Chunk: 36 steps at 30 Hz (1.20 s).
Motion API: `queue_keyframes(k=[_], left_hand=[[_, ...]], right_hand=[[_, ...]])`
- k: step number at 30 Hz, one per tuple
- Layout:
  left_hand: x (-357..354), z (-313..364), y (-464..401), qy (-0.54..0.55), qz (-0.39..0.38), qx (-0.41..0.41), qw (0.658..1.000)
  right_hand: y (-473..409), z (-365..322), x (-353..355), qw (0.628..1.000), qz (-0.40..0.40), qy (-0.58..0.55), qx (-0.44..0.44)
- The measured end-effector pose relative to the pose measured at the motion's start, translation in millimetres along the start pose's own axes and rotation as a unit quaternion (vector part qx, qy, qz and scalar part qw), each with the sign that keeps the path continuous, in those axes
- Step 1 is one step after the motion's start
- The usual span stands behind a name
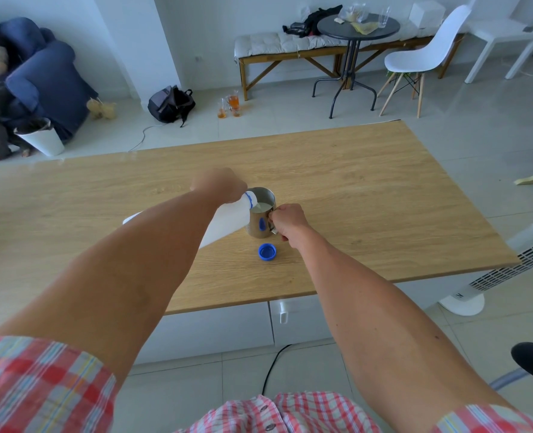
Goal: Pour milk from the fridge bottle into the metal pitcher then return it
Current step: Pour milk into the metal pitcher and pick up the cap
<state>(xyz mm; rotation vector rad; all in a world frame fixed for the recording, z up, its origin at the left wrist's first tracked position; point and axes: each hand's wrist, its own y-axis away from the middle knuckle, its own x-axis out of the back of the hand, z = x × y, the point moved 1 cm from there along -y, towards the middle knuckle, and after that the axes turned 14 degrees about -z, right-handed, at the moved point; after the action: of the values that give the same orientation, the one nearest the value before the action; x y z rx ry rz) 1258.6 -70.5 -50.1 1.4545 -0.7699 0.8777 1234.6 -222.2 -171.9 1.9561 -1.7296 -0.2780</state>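
Observation:
My left hand (pixel 218 185) grips a white plastic milk bottle (pixel 227 221), tipped steeply with its blue-ringed neck over the rim of the metal pitcher (pixel 260 228). Milk shows inside the pitcher. The pitcher stands upright near the middle of the wooden table (pixel 368 195). Its handle is held by my right hand (pixel 288 218), fingers closed around it. The bottle's blue cap (pixel 267 252) lies on the table just in front of the pitcher, apart from both. My left forearm hides much of the bottle's body.
A white tower fan (pixel 508 264) stands off the table's right edge. Beyond the table are a backpack (pixel 170 103), glass jars of orange liquid (pixel 231 106) on the floor, a round black table (pixel 357 28), a white chair (pixel 424 54) and a person on a blue armchair (pixel 45 79).

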Motion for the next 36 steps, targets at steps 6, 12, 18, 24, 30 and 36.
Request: queue_keyframes(k=[6,12,18,24,30,36], left_hand=[[1.0,0.6,1.4,0.0,-0.004,0.001,1.0],[1.1,0.9,1.4,0.004,-0.006,0.003,1.0],[1.2,1.2,1.4,0.003,-0.007,0.005,1.0],[1.2,1.3,1.0,0.002,-0.009,0.006,1.0],[0.8,1.7,0.8,-0.001,-0.009,0.006,1.0],[2.2,1.6,0.3,-0.001,-0.01,0.007,1.0]], right_hand=[[-0.5,0.3,0.1,1.0,0.001,-0.002,-0.001],[-0.8,0.3,-0.3,1.0,-0.002,-0.004,0.001],[-0.6,0.4,0.1,1.0,-0.003,-0.001,0.001],[-1.1,0.3,0.1,1.0,-0.003,0.0,0.0],[-1.1,0.2,-0.6,1.0,-0.004,0.001,-0.004],[-0.4,-0.5,-0.4,1.0,-0.005,-0.004,-0.004]])
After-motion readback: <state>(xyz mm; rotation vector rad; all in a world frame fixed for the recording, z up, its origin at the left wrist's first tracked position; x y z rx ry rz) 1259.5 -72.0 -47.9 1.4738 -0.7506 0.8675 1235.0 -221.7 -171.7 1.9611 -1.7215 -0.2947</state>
